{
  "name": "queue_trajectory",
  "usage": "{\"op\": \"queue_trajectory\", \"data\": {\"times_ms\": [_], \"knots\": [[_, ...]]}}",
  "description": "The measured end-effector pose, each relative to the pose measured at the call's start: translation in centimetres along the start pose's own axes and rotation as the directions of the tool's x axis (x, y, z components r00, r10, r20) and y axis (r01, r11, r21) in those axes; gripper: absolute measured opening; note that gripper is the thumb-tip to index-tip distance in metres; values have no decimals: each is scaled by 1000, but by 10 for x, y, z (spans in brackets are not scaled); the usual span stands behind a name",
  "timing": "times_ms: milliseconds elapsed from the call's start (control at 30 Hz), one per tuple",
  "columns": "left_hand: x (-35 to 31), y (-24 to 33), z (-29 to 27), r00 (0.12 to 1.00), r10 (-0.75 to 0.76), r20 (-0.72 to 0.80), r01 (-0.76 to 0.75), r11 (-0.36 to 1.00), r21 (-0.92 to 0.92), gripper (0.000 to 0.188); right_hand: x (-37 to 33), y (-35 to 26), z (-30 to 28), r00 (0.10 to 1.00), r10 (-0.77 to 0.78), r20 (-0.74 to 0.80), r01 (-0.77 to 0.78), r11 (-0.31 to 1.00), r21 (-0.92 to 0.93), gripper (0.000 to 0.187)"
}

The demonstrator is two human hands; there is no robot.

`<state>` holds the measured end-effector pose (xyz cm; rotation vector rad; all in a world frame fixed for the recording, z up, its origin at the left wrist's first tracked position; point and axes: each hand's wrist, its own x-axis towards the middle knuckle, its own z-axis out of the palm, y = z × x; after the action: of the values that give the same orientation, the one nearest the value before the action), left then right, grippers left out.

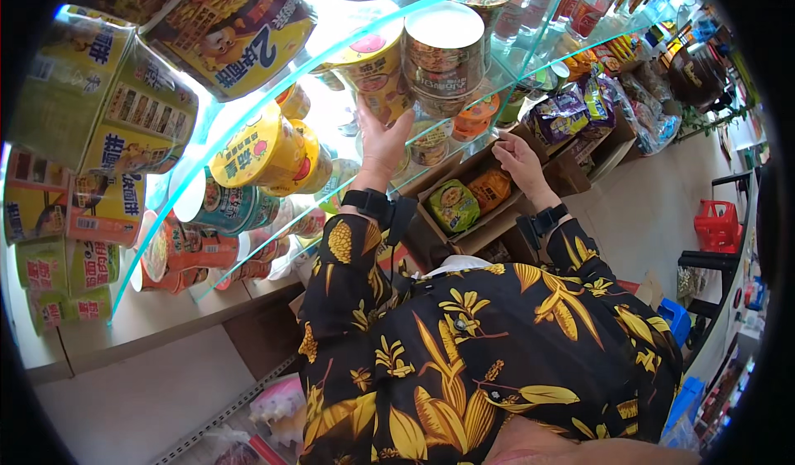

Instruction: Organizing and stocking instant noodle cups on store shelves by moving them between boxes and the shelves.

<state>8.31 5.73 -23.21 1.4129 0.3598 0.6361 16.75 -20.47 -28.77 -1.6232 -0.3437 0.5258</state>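
My left hand [383, 138] is raised to the glass shelf [273, 88] and grips a yellow instant-noodle cup [373, 72] from below. Right beside that cup stands a brown noodle cup with a white lid [445, 47]. My right hand [520, 160] hovers lower, fingers apart, over an open cardboard box [474, 237] that holds a green snack packet [453, 204] and an orange packet [490, 187]. Both wrists wear black bands, and my sleeves are black with yellow leaves.
Tiers of glass shelves at left carry several noodle bowls and cups [240, 26]. Bottles [580, 5] line the far shelf. Purple snack bags [563, 113] lie beyond the box. A red basket [716, 225] and blue crates [675, 316] stand on the floor at right.
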Motion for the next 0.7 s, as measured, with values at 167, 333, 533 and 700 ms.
{"op": "queue_trajectory", "data": {"times_ms": [167, 333, 533, 700], "knots": [[-25, 16, -10, 989, -149, -7, 149, 987, 68, 76, 4, 7, 4, 1000, -17, 4, 17, 999, -38, 44], [-94, 8, -75, 973, 14, -231, 49, 964, 261, 24, 9, 14, 13, 995, -31, 90, 43, 991, -130, 39], [-107, 22, -135, 869, 142, -474, 63, 918, 391, 64, 4, -22, 58, 963, -22, 270, 69, 984, -165, 36], [-80, 16, -162, 917, 65, -393, -31, 995, 92, 61, 17, -78, 126, 800, -84, 595, 151, 987, -63, 45]]}}
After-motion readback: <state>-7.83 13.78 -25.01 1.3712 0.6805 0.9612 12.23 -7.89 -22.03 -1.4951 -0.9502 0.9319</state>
